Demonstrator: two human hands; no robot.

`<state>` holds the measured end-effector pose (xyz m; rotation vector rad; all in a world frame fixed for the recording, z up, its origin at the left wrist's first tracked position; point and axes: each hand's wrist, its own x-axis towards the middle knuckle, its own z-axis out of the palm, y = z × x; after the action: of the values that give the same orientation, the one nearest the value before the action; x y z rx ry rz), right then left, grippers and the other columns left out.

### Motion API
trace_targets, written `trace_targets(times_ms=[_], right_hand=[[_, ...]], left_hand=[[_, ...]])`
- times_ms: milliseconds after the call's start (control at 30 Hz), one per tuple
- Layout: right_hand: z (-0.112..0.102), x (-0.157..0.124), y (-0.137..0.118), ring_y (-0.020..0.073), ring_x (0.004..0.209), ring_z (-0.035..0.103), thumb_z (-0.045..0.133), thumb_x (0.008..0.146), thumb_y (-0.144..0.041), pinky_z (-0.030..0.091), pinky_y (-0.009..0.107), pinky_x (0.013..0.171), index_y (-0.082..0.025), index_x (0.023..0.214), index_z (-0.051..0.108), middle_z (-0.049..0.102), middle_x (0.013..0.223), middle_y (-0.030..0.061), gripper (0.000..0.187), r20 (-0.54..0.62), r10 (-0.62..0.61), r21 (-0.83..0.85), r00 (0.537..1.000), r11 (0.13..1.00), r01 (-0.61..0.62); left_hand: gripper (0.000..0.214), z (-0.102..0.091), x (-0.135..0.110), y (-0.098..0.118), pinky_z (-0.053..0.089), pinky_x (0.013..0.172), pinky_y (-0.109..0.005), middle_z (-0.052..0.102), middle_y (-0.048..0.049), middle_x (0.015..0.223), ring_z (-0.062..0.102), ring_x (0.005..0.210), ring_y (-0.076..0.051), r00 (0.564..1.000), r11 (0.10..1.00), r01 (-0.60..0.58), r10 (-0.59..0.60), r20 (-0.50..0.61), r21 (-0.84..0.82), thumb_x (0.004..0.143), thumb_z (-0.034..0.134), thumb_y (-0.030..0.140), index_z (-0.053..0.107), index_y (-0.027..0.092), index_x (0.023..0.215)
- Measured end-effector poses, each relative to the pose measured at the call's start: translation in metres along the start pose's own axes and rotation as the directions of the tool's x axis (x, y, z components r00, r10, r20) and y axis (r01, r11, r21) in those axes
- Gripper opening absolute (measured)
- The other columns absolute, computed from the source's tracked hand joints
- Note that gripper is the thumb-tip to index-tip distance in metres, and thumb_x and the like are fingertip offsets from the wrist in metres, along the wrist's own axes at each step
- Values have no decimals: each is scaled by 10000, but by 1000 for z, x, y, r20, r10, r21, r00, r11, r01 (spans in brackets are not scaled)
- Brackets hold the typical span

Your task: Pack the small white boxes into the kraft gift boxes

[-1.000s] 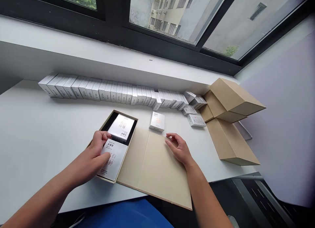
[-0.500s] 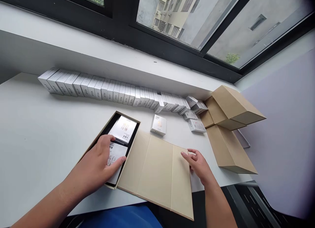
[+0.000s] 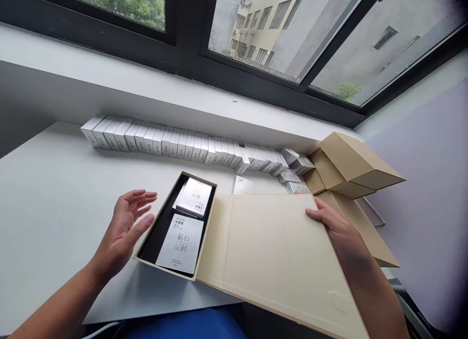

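A gift box [image 3: 145,235] with a black inside stands on the table in front of me, its hinged lid [image 3: 274,251] folded out to the right. Inside it lie a silver-white carton [image 3: 180,244] at the near end and another carton [image 3: 194,195] at the far end. My right hand [image 3: 331,217] grips the lid's far right edge, thumb on the inner face, and the lid is partly raised. To the left of the box my left hand [image 3: 127,229] hovers with fingers apart, holding nothing.
A long row of small silver cartons [image 3: 175,144] lines the table's back by the wall. A single carton [image 3: 243,185] shows behind the lid. Several more cartons [image 3: 288,175] lie at the right, beside stacked brown boxes [image 3: 354,168]. Windows rise behind the sill.
My left hand has left the cartons inside the box and moved to its left side. My right hand has lifted the lid, which now partly covers the single carton behind it.
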<state>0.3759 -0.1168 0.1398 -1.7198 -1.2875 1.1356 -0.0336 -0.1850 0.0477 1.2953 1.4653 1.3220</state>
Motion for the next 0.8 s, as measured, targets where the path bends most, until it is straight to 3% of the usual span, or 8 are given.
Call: trace_targets(times_ms=[200,367,467,533,567,667,700,800], right_hand=[[34,21,-94,184,619,614,666,722,-327,466,265,513,-223,1256,626,669,799,12,546,69,-66,68,995,996,61],[117,32,-164,151,648,575,638,715,-270,465,243,540,-175,1190,659,625,807,11,486,342,-236,-41,909,963,266],[186,18,-190,155,640,597,634,818,-361,519,266,579,-164,1225,634,671,811,24,452,658,-243,-42,713,933,357],[213,0,-189,199,812,685,622,883,-492,588,351,764,-202,1310,606,737,1014,61,517,841,-197,-56,503,894,444],[218,-9,-183,237,960,699,639,882,-546,580,409,886,-223,1351,595,732,1153,79,572,868,-188,-90,459,850,519],[202,-31,-137,353,1375,510,631,887,-635,403,567,1152,-263,1490,509,574,1489,105,719,739,-273,-289,615,696,657],[191,-35,-116,366,1436,445,605,901,-645,361,588,1181,-263,1526,470,522,1541,111,744,673,-282,-354,683,689,633],[165,-43,-52,398,1516,324,673,833,-654,296,601,1225,-219,1594,361,391,1629,148,930,502,-193,-512,843,719,470]], left_hand=[[516,-16,-10,-28,479,1088,-466,628,-124,1386,575,1306,-311,969,952,190,-142,202,-240,911,616,566,534,272,1327],[371,-23,-23,-24,526,940,-397,735,-53,861,704,933,-246,934,965,218,-164,318,-145,888,671,555,657,252,1102],[369,-38,-23,-34,536,787,-359,682,-25,723,678,741,-214,967,976,211,-202,155,-45,842,700,584,676,227,935],[384,-62,-23,-44,546,795,-367,681,-21,762,671,748,-215,967,984,174,-179,-183,-42,775,760,567,664,222,916],[389,-77,-23,-49,552,855,-386,691,-23,817,679,800,-222,912,987,149,-160,-379,-57,752,782,545,658,226,938],[392,-124,-26,-59,512,1053,-494,694,-24,948,692,990,-266,690,992,94,-122,-714,-80,771,767,518,625,247,1016],[414,-134,-27,-60,496,1082,-539,696,-38,1004,685,1055,-293,709,994,101,-104,-698,-45,788,741,548,616,252,1050],[631,-137,-21,-55,438,1122,-654,627,-110,1361,566,1320,-397,930,961,158,-67,-363,229,808,686,651,552,285,1303]])
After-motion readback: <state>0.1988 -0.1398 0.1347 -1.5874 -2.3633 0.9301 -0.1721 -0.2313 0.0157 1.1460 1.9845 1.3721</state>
